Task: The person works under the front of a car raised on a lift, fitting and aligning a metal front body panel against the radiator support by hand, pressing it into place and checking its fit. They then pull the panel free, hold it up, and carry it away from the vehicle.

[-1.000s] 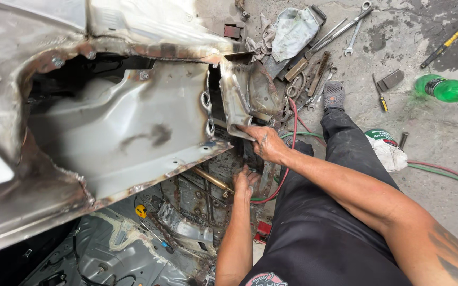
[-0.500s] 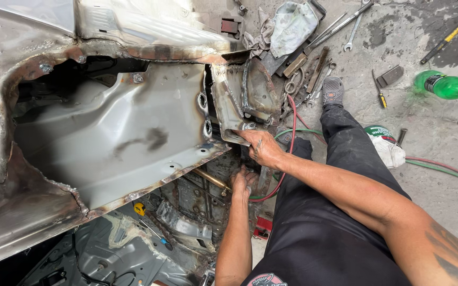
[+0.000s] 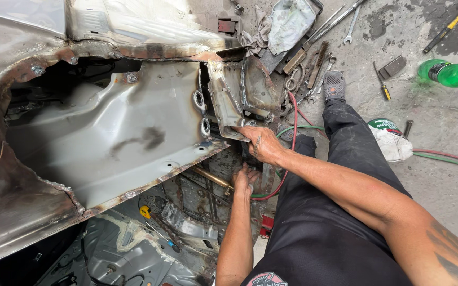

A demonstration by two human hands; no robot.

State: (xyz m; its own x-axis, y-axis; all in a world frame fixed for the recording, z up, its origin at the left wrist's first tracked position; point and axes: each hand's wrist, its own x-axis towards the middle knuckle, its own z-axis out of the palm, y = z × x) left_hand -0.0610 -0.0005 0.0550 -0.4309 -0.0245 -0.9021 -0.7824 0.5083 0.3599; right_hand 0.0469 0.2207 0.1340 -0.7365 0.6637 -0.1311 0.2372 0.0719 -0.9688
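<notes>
Both hands sit much as half a second ago. The right hand (image 3: 261, 142) keeps its grip closed on the lower edge of the rusty, weld-scarred metal bracket (image 3: 234, 98); just below, the left hand (image 3: 246, 179) presses into the dark recess, fingers hidden, grip unclear.

Stained grey concrete floor (image 3: 441, 175) in daylight; far right, a green bottle (image 3: 446, 73), scattered wrenches (image 3: 352, 24), and hoses (image 3: 441, 158) trailing right.

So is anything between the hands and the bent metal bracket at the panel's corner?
Nothing visible: the right hand already grips the bent grey metal bracket's lower edge. The left hand sits below it, beside the red hose.
</notes>
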